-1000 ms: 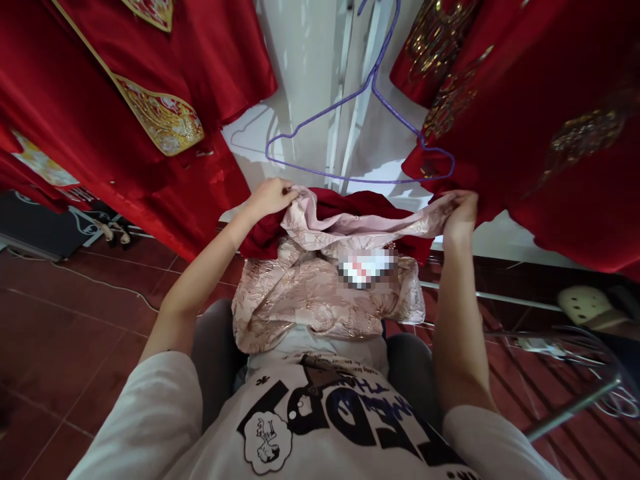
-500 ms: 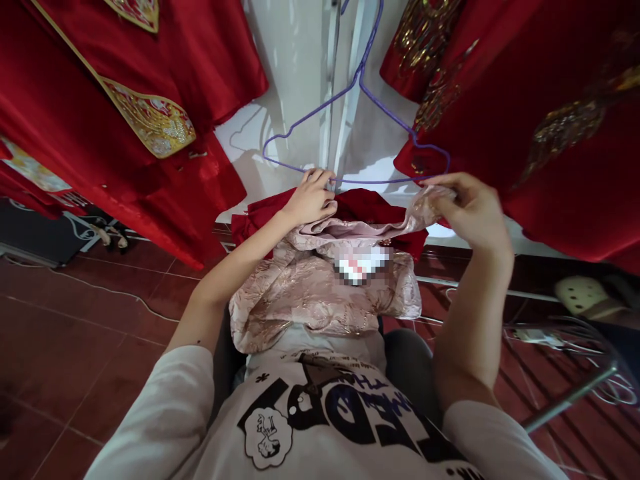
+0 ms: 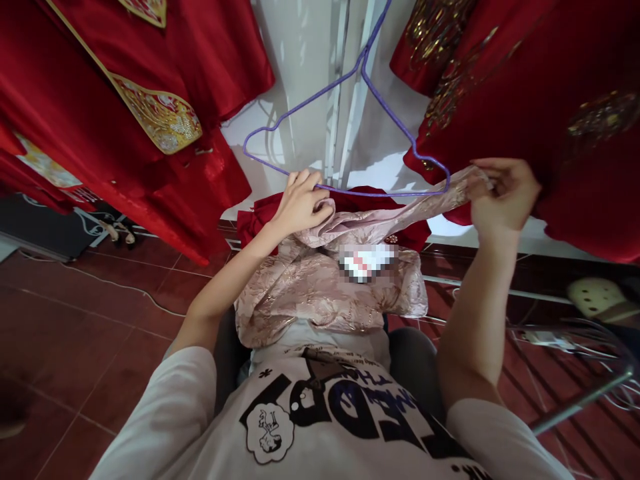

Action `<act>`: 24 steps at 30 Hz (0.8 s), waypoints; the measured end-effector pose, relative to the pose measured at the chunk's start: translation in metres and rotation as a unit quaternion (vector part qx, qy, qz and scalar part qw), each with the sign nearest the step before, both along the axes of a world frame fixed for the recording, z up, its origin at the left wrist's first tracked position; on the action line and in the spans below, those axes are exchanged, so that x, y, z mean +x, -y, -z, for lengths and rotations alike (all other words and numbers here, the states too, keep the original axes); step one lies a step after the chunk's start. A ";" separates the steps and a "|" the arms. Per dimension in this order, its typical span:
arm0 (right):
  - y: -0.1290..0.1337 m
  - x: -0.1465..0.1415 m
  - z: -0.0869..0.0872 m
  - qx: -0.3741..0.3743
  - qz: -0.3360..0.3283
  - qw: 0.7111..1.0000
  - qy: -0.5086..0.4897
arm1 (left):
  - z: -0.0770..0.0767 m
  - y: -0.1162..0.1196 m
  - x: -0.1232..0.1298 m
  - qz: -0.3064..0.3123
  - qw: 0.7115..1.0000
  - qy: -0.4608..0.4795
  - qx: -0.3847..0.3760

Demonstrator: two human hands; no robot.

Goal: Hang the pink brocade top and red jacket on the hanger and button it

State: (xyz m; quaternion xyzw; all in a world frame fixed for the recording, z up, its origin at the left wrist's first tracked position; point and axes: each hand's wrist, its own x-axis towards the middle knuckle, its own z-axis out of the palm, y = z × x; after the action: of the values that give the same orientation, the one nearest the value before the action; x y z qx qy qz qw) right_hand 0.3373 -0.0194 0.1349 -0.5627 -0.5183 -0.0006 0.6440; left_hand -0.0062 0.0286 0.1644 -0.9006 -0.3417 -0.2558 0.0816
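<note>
Head view: clamping pink garment [image 3: 320, 293] w/ L hand [image 3: 300, 203] at purple hanger [image 3: 370, 194]; pinching garment's end w/ R hand [image 3: 507, 193], R of hanger.

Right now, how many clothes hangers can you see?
1: the purple hanger, between the hanging red garments, its lower bar at the left hand. More may be hidden above or inside those garments.

A beige clog [image 3: 595, 297] lies near a metal rack [image 3: 583, 400].
</note>
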 end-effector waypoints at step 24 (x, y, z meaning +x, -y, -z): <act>-0.004 -0.007 -0.007 0.025 -0.022 0.998 -0.057 | 0.003 -0.002 0.007 0.009 1.000 -0.005 -0.011</act>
State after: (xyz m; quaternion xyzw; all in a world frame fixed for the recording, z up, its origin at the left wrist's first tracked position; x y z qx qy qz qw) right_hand 0.3303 -0.0155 0.1422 -0.5342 -0.4924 0.0329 0.6864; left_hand 0.0007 0.0303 0.1612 -0.9058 -0.3359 -0.2483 0.0711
